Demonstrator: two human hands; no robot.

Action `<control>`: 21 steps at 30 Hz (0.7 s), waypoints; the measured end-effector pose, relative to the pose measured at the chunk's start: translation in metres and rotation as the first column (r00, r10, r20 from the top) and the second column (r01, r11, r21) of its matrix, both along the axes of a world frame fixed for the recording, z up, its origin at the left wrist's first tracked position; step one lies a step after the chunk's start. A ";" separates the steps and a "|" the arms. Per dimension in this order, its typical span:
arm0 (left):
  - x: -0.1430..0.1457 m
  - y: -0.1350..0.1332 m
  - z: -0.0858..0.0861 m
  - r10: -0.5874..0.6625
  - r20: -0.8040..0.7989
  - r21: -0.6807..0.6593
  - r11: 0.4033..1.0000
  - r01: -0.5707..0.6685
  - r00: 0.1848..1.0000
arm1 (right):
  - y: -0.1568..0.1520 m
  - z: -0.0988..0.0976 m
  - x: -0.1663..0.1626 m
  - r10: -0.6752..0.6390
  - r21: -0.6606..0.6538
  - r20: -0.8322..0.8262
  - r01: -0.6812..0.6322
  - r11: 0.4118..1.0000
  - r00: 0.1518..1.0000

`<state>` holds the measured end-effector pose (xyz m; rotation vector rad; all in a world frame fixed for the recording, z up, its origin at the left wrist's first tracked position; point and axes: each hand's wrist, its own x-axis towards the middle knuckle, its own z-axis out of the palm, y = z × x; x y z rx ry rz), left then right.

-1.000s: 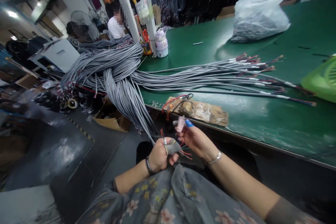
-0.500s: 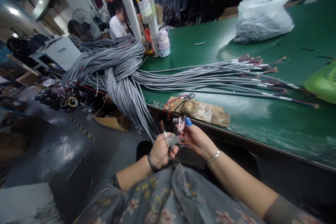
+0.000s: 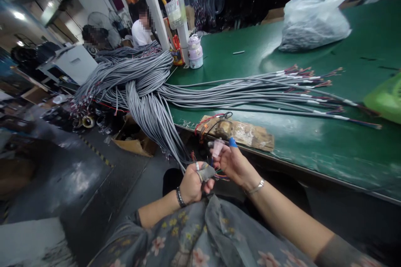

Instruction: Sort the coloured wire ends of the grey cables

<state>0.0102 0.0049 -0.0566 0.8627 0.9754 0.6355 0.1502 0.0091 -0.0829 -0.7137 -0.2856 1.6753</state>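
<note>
Holding the thin coloured wires (image 3: 222, 176) firmly is the big job for your left hand (image 3: 191, 183). Its grip looks closed on them, and the ends poke out to the right, in front of your shirt and nearer to you than the desk (image 3: 313, 154). Your right hand (image 3: 233, 164) is up close to those ends, with a pale pink thing (image 3: 218, 148) at its fingertips. That part is too blurry to tell how tight the grip is. Spread the wire ends so you can see each colour alone, and go gently (they look so thin that a hard tug might snap one). Leave some slack too: the big bunch of gray cables (image 3: 156, 112) hangs off the near side of the desk, on the left, and its weight could pull. Mind the brown board (image 3: 250, 135) on the near edge, just past your right hand, so nothing snags on its leads (image 3: 205, 122).
</note>
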 end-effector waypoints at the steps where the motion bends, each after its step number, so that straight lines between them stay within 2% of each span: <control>1: 0.000 -0.001 0.000 0.017 0.003 0.018 1.000 -0.017 1.000 | 0.000 -0.001 0.000 -0.007 -0.001 0.016 0.007 1.000 1.000; 5: 0.003 -0.003 0.000 0.109 0.000 0.064 0.992 -0.109 0.994 | 0.001 -0.004 -0.001 -0.085 0.015 0.074 0.084 0.996 0.994; 10: 0.008 0.000 0.000 0.177 0.014 0.054 0.983 -0.177 0.984 | 0.002 -0.004 0.000 -0.023 0.008 0.059 0.023 1.000 0.998; 21: 0.010 0.001 -0.003 0.158 -0.022 0.042 0.987 -0.157 0.987 | 0.004 -0.006 -0.002 -0.034 -0.027 -0.013 0.033 0.999 0.999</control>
